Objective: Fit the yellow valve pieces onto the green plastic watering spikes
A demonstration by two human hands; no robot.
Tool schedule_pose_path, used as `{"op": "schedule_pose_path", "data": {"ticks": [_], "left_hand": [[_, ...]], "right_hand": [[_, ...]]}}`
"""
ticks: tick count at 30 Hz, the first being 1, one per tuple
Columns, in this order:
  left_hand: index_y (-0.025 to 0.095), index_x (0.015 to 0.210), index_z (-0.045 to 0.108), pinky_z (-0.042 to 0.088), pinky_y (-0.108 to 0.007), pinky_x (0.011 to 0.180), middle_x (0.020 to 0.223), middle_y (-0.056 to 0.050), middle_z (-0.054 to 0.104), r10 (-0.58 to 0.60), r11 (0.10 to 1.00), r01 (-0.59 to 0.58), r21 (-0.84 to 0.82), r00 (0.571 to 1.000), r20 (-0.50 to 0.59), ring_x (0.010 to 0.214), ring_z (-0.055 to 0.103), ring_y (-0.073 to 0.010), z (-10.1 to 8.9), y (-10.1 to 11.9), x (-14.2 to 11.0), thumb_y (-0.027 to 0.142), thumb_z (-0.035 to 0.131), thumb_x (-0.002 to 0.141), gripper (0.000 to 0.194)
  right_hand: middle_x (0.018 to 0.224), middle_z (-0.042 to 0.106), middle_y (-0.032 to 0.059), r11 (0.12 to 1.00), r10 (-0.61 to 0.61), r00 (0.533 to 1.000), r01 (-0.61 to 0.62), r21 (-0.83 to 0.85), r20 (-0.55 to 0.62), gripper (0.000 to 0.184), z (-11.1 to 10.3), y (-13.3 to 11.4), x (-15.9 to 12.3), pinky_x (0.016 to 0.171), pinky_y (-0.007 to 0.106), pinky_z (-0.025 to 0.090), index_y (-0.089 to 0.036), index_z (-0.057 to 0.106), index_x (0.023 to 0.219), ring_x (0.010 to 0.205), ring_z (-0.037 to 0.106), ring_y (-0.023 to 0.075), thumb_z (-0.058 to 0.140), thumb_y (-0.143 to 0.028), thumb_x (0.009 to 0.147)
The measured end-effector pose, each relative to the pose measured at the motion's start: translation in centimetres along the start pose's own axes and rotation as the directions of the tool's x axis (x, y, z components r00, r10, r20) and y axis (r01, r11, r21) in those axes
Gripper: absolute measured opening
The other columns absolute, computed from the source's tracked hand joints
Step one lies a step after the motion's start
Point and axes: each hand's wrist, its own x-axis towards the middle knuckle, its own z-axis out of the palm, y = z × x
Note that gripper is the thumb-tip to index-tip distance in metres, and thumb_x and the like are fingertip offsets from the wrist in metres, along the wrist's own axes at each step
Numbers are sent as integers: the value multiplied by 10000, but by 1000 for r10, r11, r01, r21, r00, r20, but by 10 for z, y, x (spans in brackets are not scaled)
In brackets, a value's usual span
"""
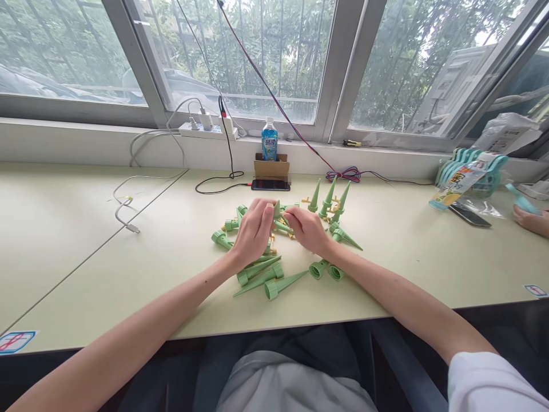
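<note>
My left hand (pixel 256 229) is closed around a green plastic watering spike (pixel 277 209), whose pointed part shows above the fingers. Close beside it, my right hand (pixel 306 229) has its fingers pinched together at the spike; what exactly they grip there is hidden. Several loose green spikes (pixel 283 284) lie on the table around and below both hands, some with small yellow valves. Behind my right hand, three green spikes (pixel 327 200) stand upright with yellow valves on them. Another spike (pixel 346 235) lies to the right of my right wrist.
A phone (pixel 270 185) lies at the back of the pale table (pixel 141 274), before a cardboard box (pixel 271 168) and a blue bottle (pixel 269 140). Cables (pixel 128 209) run on the left. At the far right are packages (pixel 465 177), another phone (pixel 470 216) and another person's hand (pixel 532 220).
</note>
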Motion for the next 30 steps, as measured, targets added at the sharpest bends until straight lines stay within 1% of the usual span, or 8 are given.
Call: {"op": "schedule_pose_path", "data": {"ticks": [2,5,7,9,13,18,24,30], "left_hand": [[205,1049,572,480,-281,631,971,-56,584,-64,998,64,-13,997,-33,624,565,-112,0,-1,1,489,271,1015,415],[212,1010,555,431,-258,559,769,1,552,-196,981,196,-10,979,-60,533,506,-102,-1,-1,4,510,321,999,379],[216,946,536,376,-244,508,632,36,510,-262,965,261,-23,965,-31,484,459,-105,-2,-1,5,523,343,988,366],[217,898,524,356,-241,502,540,55,481,-294,956,294,-26,956,10,462,441,-111,-2,0,6,527,347,982,366],[217,898,527,386,-248,542,480,65,487,-300,953,302,-30,952,55,468,472,-122,-2,0,6,534,359,972,366],[226,957,524,388,-232,530,555,56,553,-319,942,328,-78,942,103,478,475,-107,-2,-1,5,570,375,957,375],[233,1022,503,372,-216,480,599,43,581,-325,932,345,-113,931,164,461,453,-97,-3,-2,5,580,376,954,376],[236,1095,485,396,-205,489,629,37,580,-274,947,298,-118,944,186,492,489,-99,-3,-3,4,532,385,968,337]], "right_hand": [[707,580,12,1000,0,999,0,-5,-32,282,0,-1,0,607,234,387,-189,552,875,616,501,118,370,-337,1032],[742,613,29,1000,-23,999,22,-10,-42,290,0,-1,0,623,243,411,-189,567,901,648,535,127,359,-342,1035],[776,632,42,999,-42,998,41,-22,-37,288,0,-1,0,633,248,419,-189,574,923,669,548,132,359,-344,1036],[808,645,50,998,-60,998,59,-34,-25,276,0,-1,-1,643,251,423,-190,580,941,687,555,135,366,-336,1035],[834,651,55,996,-81,997,81,-43,-11,245,1,-1,-2,663,251,428,-192,583,953,716,564,140,385,-311,1032],[807,643,48,997,-77,997,77,-20,-5,245,1,0,-1,656,251,429,-193,576,943,696,558,139,384,-317,1032],[774,628,40,998,-62,998,62,-5,-3,269,0,2,-1,652,250,422,-191,568,904,687,546,138,376,-329,1033],[771,631,39,1000,-20,1000,20,-20,10,316,1,2,-1,642,248,407,-194,558,865,668,528,134,356,-367,1035]]}}
